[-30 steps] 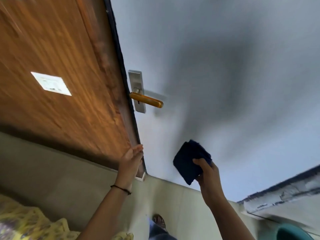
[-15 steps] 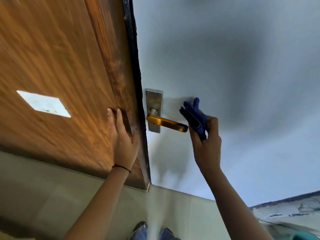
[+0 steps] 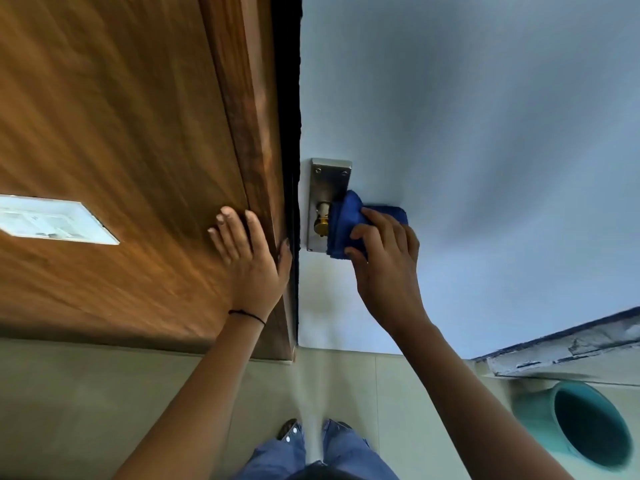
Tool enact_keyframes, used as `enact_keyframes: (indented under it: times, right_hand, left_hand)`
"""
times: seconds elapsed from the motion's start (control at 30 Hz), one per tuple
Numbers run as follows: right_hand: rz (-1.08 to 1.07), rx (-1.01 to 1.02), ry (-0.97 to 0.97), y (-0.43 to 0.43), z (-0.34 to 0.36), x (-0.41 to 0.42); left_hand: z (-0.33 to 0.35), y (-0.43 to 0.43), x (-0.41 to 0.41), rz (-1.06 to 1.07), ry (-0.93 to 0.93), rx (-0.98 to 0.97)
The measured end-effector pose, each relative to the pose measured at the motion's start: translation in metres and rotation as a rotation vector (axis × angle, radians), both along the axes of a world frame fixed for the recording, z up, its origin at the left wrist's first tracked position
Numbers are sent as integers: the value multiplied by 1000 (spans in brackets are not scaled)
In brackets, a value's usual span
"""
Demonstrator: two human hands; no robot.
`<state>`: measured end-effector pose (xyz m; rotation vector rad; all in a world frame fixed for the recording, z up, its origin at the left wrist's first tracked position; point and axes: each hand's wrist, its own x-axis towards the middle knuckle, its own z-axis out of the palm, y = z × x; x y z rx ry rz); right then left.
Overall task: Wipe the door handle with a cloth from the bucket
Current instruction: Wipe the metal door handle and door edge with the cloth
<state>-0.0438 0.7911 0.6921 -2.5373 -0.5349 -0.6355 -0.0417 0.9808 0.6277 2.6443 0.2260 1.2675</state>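
Observation:
A dark blue cloth (image 3: pixel 346 223) is wrapped over the brass door handle (image 3: pixel 321 227), whose lever is mostly hidden; only its inner end shows by the steel backplate (image 3: pixel 329 178). My right hand (image 3: pixel 384 268) grips the cloth around the handle. My left hand (image 3: pixel 252 254) lies flat with fingers spread against the brown wooden door (image 3: pixel 121 133), near its edge. The teal bucket (image 3: pixel 581 424) stands on the floor at the lower right.
A white notice (image 3: pixel 52 220) is stuck on the wooden door at the left. A pale blue-grey surface (image 3: pixel 467 133) carries the handle. A chipped white ledge (image 3: pixel 571 348) runs above the bucket. My feet and jeans (image 3: pixel 322 452) stand on beige tiles.
My right hand moved left from beside the lever's tip and closed the cloth over the handle. My left hand stays pressed on the wooden door.

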Motion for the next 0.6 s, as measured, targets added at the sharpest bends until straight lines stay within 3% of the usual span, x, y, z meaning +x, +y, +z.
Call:
enact_keyframes:
  times: [0.27,0.47,0.6]
  right_hand:
    - [-68,-149,-82,13,8,9]
    - [-57,-36,52,-21,5,10]
    - [-57,-45,-24,7,7,10]
  left_hand:
    - [-4,4,2,-9,-37,67]
    - [-4,5,2,0,-56,73]
    - [-5,5,3,-8,-72,81]
